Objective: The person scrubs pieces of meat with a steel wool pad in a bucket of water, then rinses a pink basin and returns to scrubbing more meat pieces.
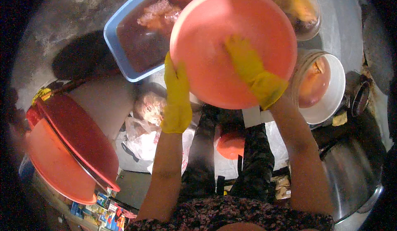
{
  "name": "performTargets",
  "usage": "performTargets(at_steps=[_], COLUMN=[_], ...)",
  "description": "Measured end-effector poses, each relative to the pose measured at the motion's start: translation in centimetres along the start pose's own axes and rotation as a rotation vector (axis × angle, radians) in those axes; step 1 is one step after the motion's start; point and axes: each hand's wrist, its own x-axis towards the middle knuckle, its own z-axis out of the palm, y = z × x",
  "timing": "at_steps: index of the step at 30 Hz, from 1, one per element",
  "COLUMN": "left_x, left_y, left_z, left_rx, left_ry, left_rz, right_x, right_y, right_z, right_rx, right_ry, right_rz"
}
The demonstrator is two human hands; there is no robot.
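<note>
A large round coral-pink plastic basin is held up in front of me; whether its inner face or underside faces me, I cannot tell. My left hand, in a yellow rubber glove, grips its left rim, the fingertips partly hidden. My right hand, gloved in yellow too, lies flat and outstretched on the basin's surface, slightly blurred. Beyond the left edge is a blue rectangular tub of dark reddish liquid with a pale, frothy-looking mass in it.
To the right stand a white bucket holding orange-brown liquid and a transparent tub. Red basins lean at left. White plastic bags lie by my legs. A red-orange vessel sits between them. A big metal vessel is lower right.
</note>
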Motion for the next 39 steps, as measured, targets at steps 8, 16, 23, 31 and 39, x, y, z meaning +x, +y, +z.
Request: performTargets(at_steps=[8,16,23,31,39], left_x=[1.4,-1.1,-4.3,-3.2,-4.4], left_y=[-1.3,-1.7,-1.1,-1.8,-0.8], left_z=[0.2,0.5,1.4,1.4,1.4], left_rx=[-0.104,-0.015,0.079,0.112,0.08], left_ry=[-0.008,0.01,0.205,0.175,0.259], left_rz=[-0.038,-0.083,-0.233,-0.174,-0.139], right_x=[2.3,9.2,8.3,2.1,5.5], right_y=[-3.7,-10.7,-0.3,-6.4,1.8], right_z=[0.8,-2.9,-0.7,0.0,0.9], right_rx=[0.377,0.405,0.345,0.867,0.253], right_ry=[0.398,0.676,0.655,0.141,0.404], right_rz=[0.055,0.293,0.651,0.286,0.554])
